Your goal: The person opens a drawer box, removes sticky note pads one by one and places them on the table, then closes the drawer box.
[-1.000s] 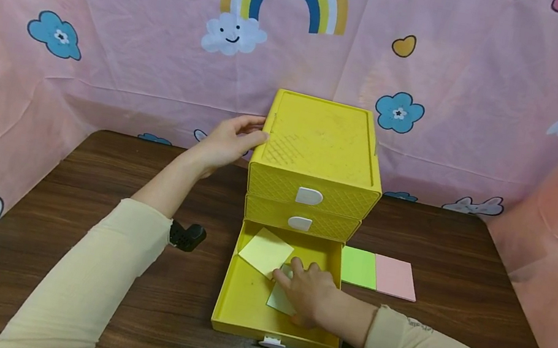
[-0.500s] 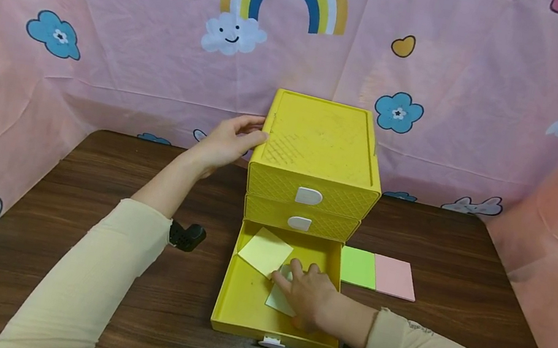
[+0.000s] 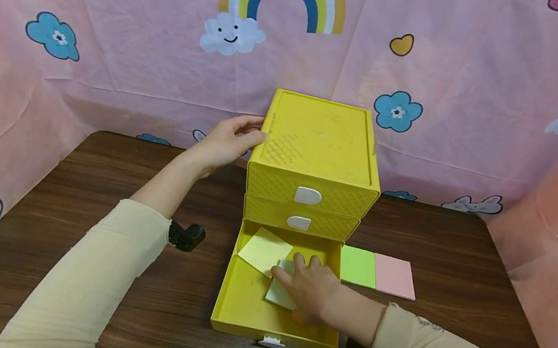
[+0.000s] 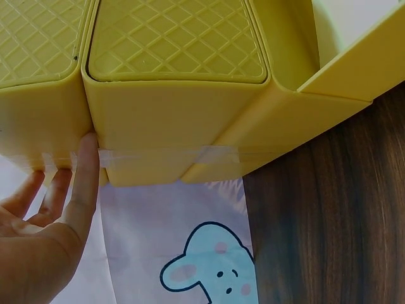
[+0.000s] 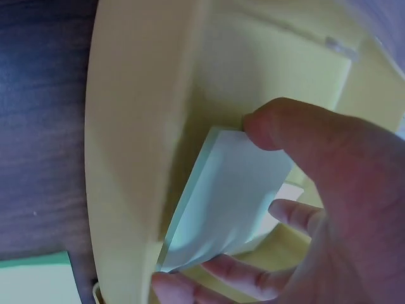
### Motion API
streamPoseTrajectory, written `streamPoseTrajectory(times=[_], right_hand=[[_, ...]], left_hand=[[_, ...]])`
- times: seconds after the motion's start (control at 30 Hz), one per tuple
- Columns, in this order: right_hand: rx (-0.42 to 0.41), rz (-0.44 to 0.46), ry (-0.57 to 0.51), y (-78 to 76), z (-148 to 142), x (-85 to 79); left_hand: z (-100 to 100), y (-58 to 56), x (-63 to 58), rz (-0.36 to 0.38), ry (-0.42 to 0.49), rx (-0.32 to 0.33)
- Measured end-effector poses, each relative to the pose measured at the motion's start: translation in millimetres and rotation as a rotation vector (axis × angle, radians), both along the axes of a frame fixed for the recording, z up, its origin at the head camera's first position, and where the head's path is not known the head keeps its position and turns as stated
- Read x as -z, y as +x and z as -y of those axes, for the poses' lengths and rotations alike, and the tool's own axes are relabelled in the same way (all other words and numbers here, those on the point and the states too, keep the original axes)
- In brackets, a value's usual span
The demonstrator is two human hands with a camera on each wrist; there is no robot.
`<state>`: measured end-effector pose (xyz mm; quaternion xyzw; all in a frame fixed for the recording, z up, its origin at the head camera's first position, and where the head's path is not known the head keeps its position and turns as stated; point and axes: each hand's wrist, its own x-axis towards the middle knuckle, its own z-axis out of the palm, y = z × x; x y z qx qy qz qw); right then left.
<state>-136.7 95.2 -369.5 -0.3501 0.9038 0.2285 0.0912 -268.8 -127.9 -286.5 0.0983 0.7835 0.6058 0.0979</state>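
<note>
A yellow drawer cabinet (image 3: 324,138) stands on the table, its bottom drawer (image 3: 240,310) pulled out. My left hand (image 3: 222,145) rests against the cabinet's left side near the top, its fingers (image 4: 83,183) fairly straight in the left wrist view. Inside the drawer, my right hand (image 3: 311,292) pinches a pale green sticky note pad (image 5: 231,190) between thumb and fingers at opposite edges. The hand hides part of that pad in the head view. Beside it, a pale yellow sticky note pad (image 3: 262,249) lies askew toward the drawer's back left.
Right of the drawer, a bright green sticky note pad (image 3: 359,267) and a pink one (image 3: 395,276) lie side by side on the dark wooden table (image 3: 442,327). Two upper drawers with white handles (image 3: 308,196) are closed. A pink patterned cloth (image 3: 154,52) hangs behind.
The pale green pad has shifted slightly toward the back of the drawer with my right hand. My left hand has stayed at the cabinet's side.
</note>
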Motion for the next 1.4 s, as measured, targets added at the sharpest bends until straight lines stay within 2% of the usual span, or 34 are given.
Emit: streamPoseTrajectory(times=[0.37, 0.8, 1.0, 1.4], right_hand=[[0.013, 0.098, -0.105, -7.2, -8.5, -18.0], [-0.044, 0.07, -0.26, -5.3, -29.2, -33.9], [-0.019, 0.095, -0.3, -5.2, -40.6, -38.5], [0.02, 0.06, -0.36, -6.8, -67.6, -46.9]], left_hand=[[-0.2, 0.0, 0.5, 0.0, 0.014, -0.007], [-0.4, 0.1, 0.3, -0.01, -0.014, -0.005], [-0.1, 0.6, 0.0, -0.004, -0.008, -0.006], [-0.6, 0.7, -0.2, 0.0, -0.017, -0.015]])
